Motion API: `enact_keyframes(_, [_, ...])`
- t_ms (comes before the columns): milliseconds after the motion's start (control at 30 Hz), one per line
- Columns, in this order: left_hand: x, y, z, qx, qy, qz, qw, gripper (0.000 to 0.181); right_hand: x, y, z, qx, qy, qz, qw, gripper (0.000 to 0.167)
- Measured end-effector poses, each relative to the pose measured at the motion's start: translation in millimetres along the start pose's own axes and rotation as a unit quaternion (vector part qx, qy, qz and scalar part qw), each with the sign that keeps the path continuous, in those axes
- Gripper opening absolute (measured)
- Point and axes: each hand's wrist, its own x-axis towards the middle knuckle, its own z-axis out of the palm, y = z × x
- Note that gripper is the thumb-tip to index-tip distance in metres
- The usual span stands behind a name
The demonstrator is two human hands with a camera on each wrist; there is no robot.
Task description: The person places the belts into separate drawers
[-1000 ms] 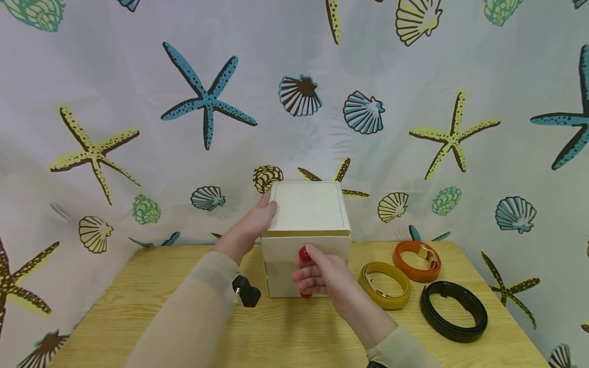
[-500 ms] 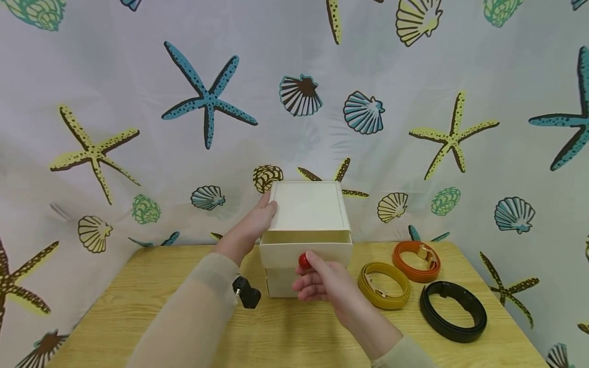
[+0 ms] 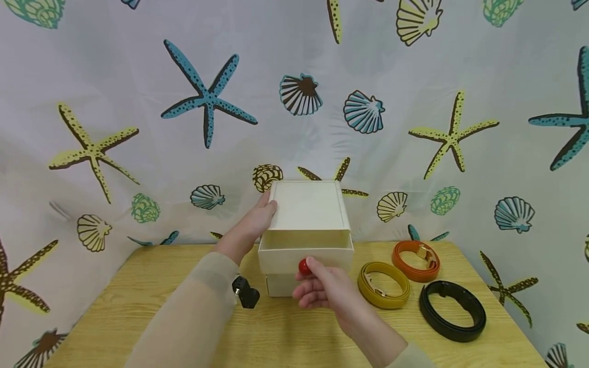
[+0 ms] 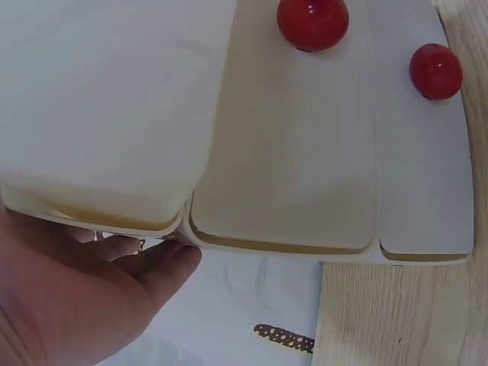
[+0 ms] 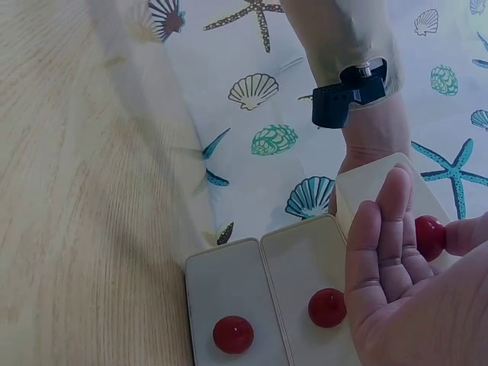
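Note:
A white box of stacked drawers [image 3: 309, 204] stands at the table's back. Its top drawer [image 3: 276, 259] sticks out partway, its visible inside bare. My right hand [image 3: 331, 289] pinches that drawer's red knob [image 3: 303, 267] between thumb and fingers, the other fingers loosely bent, as the right wrist view confirms on the knob [image 5: 430, 236]. My left hand [image 3: 250, 225] rests along the box's left side, thumb at the top edge; in the left wrist view the hand's [image 4: 84, 290] fingers touch the side. Two lower drawers with red knobs [image 4: 313, 23] [image 4: 436, 71] are closed.
Right of the box lie three coiled belts: yellow [image 3: 384, 285], orange [image 3: 416, 261] and black [image 3: 453, 311]. A curtain printed with starfish and shells [image 3: 303, 143] hangs behind the wooden table [image 3: 271, 332].
The top drawer has slid out toward me from nearly closed, my right hand moving with its knob. My left hand has stayed at the box's side.

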Motion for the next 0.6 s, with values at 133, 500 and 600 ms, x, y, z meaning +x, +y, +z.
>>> enact_keyframes(133, [-1.9, -0.4, 0.1, -0.002, -0.002, 0.003, 1.0, 0.069, -4.1, 2, 1, 0.0, -0.003, -0.001, 1.0, 0.055])
enact_keyframes(500, [-2.9, -2.9, -1.3, -0.002, -0.011, 0.005, 0.9999, 0.069, -12.5, 4, 3, 0.005, -0.002, 0.007, 1.0, 0.056])
enact_keyframes(600, [-3.4, -3.7, -1.8, -0.004, -0.016, 0.009, 0.9998, 0.069, -15.2, 5, 4, 0.005, -0.003, 0.006, 1.0, 0.056])
